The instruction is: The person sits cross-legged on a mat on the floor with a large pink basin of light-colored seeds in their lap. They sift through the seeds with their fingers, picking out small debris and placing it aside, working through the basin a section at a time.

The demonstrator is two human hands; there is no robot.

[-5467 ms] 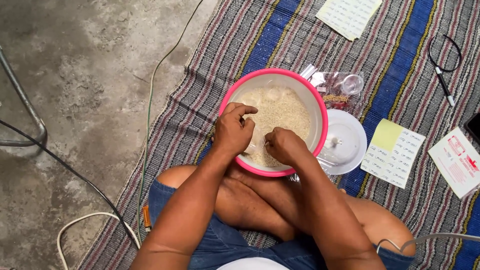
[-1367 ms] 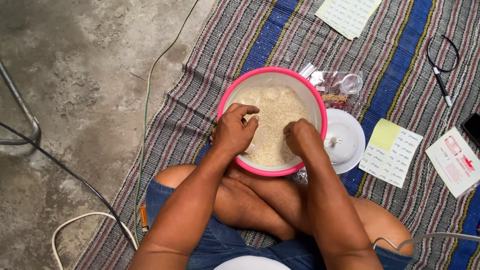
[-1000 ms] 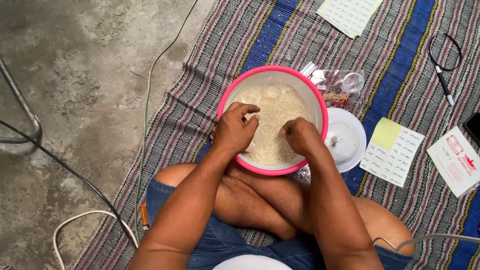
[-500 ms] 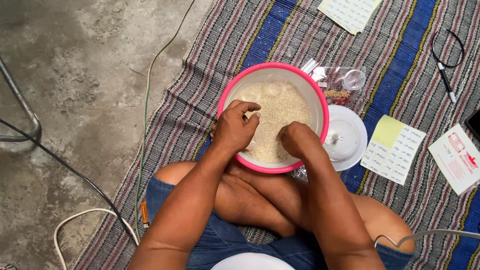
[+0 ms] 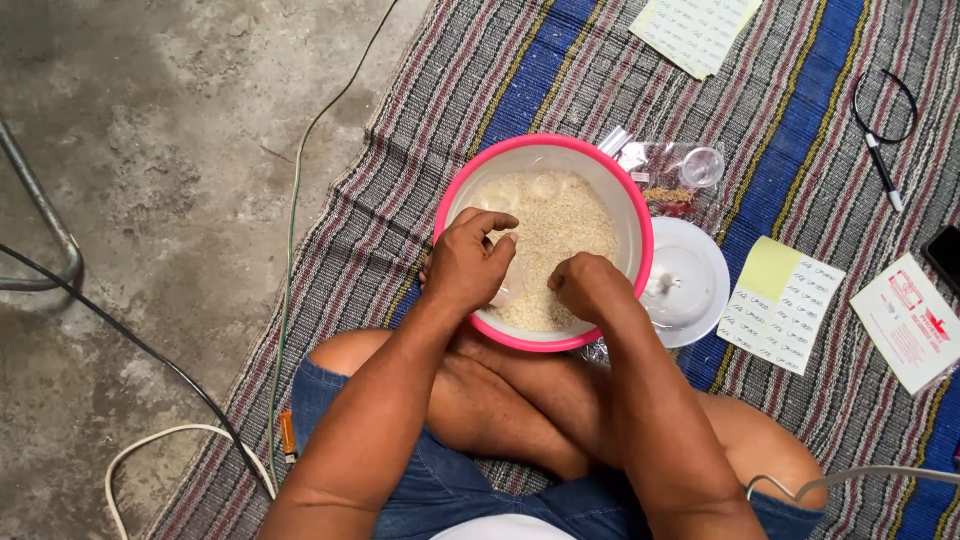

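Over the near half of the pink-rimmed bowl, the left hand curls loosely at the left wall, fingers bent. The right hand is closed into the pale grain; what it pinches is hidden. A white lid touches the bowl's right rim.

Bare forearms, no sleeves; blue denim shorts, frayed hems; white top edge.

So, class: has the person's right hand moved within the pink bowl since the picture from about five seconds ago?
Yes, slightly. The right hand has shifted toward the side of the pink bowl nearest the white plate.
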